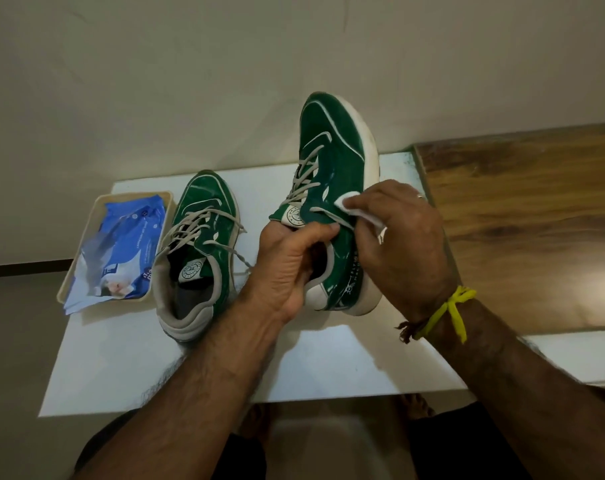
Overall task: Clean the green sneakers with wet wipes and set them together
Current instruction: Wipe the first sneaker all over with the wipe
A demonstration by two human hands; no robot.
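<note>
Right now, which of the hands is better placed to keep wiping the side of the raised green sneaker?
The right hand: it already presses the white wet wipe against the raised green suede sneaker. The left hand grips that sneaker's collar and steadies it.

On the table (329,368), one shoe (197,251) sits in the middle, the tray (86,244) with the wipes pack (121,251) at its nine o'clock, the held shoe (332,188) at its three o'clock.
</note>
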